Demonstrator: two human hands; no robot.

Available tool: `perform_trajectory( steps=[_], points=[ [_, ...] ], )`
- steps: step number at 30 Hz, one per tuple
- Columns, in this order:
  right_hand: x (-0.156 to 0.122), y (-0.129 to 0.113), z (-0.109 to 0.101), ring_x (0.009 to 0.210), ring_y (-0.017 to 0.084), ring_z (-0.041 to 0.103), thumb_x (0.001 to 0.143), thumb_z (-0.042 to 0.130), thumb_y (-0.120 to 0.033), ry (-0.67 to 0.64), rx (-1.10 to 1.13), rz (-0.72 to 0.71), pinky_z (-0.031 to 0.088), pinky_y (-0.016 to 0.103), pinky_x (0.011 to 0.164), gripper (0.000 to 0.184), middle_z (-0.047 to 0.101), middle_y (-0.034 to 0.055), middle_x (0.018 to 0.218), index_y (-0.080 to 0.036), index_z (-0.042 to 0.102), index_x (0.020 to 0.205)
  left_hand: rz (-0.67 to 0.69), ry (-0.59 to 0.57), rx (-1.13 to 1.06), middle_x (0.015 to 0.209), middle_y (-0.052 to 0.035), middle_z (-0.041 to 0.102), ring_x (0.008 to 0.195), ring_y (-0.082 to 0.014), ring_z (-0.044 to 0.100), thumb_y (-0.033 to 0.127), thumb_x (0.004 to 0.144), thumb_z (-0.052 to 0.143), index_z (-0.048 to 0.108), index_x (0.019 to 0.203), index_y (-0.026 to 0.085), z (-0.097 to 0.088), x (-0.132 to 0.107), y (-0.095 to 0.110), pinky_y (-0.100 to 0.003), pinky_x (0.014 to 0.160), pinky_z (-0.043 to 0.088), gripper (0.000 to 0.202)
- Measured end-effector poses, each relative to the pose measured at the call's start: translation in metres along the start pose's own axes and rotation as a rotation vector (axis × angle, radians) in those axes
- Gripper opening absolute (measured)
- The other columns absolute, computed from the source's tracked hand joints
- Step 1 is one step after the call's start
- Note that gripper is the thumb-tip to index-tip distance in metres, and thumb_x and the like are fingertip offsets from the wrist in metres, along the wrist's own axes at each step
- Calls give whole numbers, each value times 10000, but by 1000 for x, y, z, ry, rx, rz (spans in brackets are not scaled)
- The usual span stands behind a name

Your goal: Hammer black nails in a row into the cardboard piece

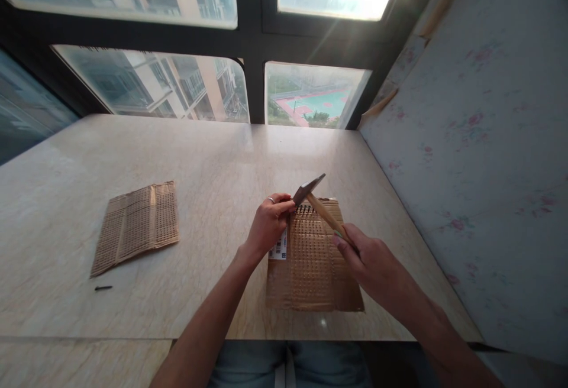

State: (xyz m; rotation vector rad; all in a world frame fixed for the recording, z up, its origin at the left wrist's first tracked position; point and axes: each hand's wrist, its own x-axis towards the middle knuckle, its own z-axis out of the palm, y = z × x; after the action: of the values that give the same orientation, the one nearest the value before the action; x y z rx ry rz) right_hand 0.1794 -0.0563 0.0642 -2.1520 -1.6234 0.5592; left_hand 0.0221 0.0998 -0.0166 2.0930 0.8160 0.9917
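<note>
My right hand (366, 258) is wrapped around the wooden handle of a hammer (326, 213). The hammer's metal head is by the fingertips of my left hand (268, 222), above the far left part of a cardboard piece (313, 270). Rows of small holes cover the middle of this cardboard, and a row of dark marks runs along its far edge. My left fingers are pinched together; what they hold, if anything, is hidden at the hammer head. A white barcode label (278, 249) shows beside my left wrist.
On the pale marble-like surface (213, 199), another hole-covered cardboard sheet (137, 225) lies to the left. A dark nail (103, 288) rests just in front of it. Dark-framed windows (254, 39) stand behind, and a floral-papered wall (483, 157) rises on the right.
</note>
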Motion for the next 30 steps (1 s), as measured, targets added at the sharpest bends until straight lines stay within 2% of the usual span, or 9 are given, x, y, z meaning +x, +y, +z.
perform_trajectory(
  steps=[3, 8, 14, 24, 30],
  points=[
    [1, 0, -2, 547, 185, 547, 974, 370, -386, 20, 50, -2, 311, 273, 519, 245, 610, 9, 625, -236, 516, 847, 21, 9, -12, 1067, -81, 701, 935, -182, 666, 50, 837, 556, 767, 897, 210, -1, 0, 0, -336, 862, 547, 272],
    [3, 0, -1, 680, 231, 631, 972, 361, -353, -62, 30, 24, 331, 284, 546, 231, 679, 60, 733, -227, 547, 917, 60, -13, -47, 1066, -87, 714, 945, -187, 675, 80, 850, 556, 769, 894, 214, -5, 0, -2, -345, 854, 562, 255],
    [3, 0, -4, 618, 198, 614, 980, 370, -365, -22, 103, -7, 345, 280, 546, 237, 666, 22, 698, -238, 514, 841, 95, 12, -71, 1055, -106, 714, 946, -187, 681, 157, 875, 574, 767, 942, 204, -6, -1, -9, -338, 842, 572, 210],
    [7, -1, -6, 640, 211, 631, 975, 361, -342, -47, 14, 3, 335, 281, 543, 217, 674, 41, 710, -235, 506, 853, 159, -39, -48, 1103, -118, 698, 954, -175, 681, 157, 888, 567, 758, 921, 197, -12, -2, -10, -318, 845, 570, 198],
    [5, -3, -11, 654, 220, 629, 979, 369, -345, -86, -68, 14, 316, 287, 547, 210, 677, 46, 724, -239, 491, 844, 147, -70, -45, 1148, -121, 693, 998, -183, 678, 190, 901, 577, 762, 936, 204, -13, -2, -13, -324, 868, 568, 189]
  ],
)
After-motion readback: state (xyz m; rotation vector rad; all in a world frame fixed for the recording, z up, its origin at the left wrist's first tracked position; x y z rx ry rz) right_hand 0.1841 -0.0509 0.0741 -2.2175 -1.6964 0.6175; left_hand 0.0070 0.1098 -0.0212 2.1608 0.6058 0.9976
